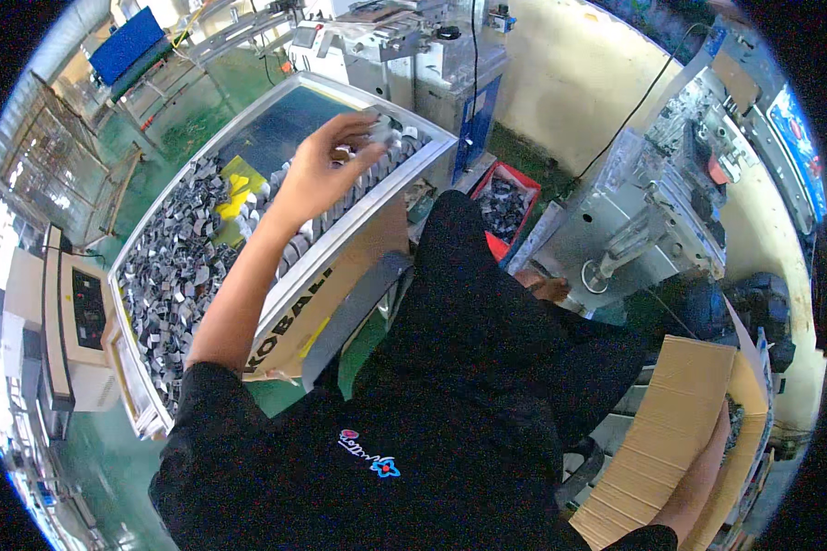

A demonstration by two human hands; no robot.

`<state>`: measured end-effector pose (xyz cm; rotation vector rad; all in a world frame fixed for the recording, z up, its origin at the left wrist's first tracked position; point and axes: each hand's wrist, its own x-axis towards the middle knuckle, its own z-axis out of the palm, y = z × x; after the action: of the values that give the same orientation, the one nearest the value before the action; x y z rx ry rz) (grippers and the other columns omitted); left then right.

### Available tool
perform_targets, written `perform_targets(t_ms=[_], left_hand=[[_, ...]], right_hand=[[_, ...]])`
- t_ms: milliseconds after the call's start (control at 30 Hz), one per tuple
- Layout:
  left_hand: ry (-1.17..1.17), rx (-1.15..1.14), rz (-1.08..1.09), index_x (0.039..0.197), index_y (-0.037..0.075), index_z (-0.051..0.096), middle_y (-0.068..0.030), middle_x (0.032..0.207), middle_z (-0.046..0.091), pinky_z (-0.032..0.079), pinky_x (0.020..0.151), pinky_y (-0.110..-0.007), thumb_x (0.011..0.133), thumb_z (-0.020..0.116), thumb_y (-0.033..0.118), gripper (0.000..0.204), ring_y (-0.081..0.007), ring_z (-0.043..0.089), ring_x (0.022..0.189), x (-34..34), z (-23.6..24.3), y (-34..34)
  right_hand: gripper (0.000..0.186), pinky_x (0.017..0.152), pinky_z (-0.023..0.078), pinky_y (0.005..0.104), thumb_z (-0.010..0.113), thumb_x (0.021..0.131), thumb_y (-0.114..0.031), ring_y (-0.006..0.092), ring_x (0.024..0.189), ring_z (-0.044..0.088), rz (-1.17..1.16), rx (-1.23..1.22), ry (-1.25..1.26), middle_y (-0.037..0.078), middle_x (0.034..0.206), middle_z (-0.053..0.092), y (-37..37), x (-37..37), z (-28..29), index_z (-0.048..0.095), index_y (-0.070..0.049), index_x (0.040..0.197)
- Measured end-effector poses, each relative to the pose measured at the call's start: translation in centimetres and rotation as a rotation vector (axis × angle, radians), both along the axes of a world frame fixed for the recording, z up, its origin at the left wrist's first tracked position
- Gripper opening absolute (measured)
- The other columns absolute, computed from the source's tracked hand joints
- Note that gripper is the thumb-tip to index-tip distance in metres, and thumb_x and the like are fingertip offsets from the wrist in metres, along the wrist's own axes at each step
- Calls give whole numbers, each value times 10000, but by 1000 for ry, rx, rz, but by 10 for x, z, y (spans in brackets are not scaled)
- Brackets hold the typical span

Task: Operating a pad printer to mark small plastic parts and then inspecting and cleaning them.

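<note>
My left hand (pixel 345 151) reaches over the far right part of a large framed tray (pixel 439 147), thumb and fingers curled around a small grey piece (pixel 382 129). Beneath it are rows of pale small pieces (pixel 308 234); a loose heap of dark grey pieces (pixel 170 266) covers the tray's left part, beside a yellow sheet (pixel 239 184). My right arm (pixel 694 491) goes down into an open cardboard box (pixel 652 413) at the lower right, which holds small grey pieces (pixel 735 422); the fingers of that hand are hidden by the box flap.
A red crate (pixel 496 246) of dark pieces sits on the floor ahead, near a bare foot (pixel 542 285). Metal machines stand behind the tray (pixel 459 60) and at right (pixel 652 220). A beige cabinet (pixel 92 386) stands at left. Black cables hang by the wall.
</note>
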<state>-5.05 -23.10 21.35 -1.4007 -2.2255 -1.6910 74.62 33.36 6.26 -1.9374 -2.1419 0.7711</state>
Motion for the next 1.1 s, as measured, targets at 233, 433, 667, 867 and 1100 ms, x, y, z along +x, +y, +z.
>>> perform_targets(t_ms=[233,433,667,867,1100], left_hand=[[18,-279,340,1220,6,580,-145,1050,736,527,761,-313,878,741,215,432,-193,704,969,-31,-42,-77],[71,-474,499,1173,42,583,-184,1018,723,533,785,-388,815,751,268,456,-292,697,868,-11,-55,-117],[371,-519,508,1045,74,664,-125,1019,673,463,944,-419,783,758,272,342,-315,605,1030,6,-80,-135],[238,-565,507,1067,85,682,-86,1071,673,440,947,-437,781,755,283,355,-315,592,1036,12,-91,-133],[303,-654,523,1122,135,697,-55,1114,678,398,980,-448,791,753,300,374,-276,558,1116,15,-93,-132]], right_hand=[[401,799,538,372,740,836,-254,221,913,662,-43,17,4,117,1025,705,3,-2,6,642,-1,1131],[398,795,538,368,732,846,-266,217,907,661,-69,21,7,112,1022,706,12,-7,10,643,-2,1131],[395,791,538,363,723,858,-280,212,900,660,-78,39,15,107,1019,706,17,-13,14,644,-4,1130],[394,788,539,359,715,868,-292,208,895,659,-72,58,31,102,1016,706,26,-18,21,644,-6,1130],[393,784,539,354,706,880,-306,203,888,658,-90,75,55,97,1013,707,29,-18,26,645,-7,1129]])
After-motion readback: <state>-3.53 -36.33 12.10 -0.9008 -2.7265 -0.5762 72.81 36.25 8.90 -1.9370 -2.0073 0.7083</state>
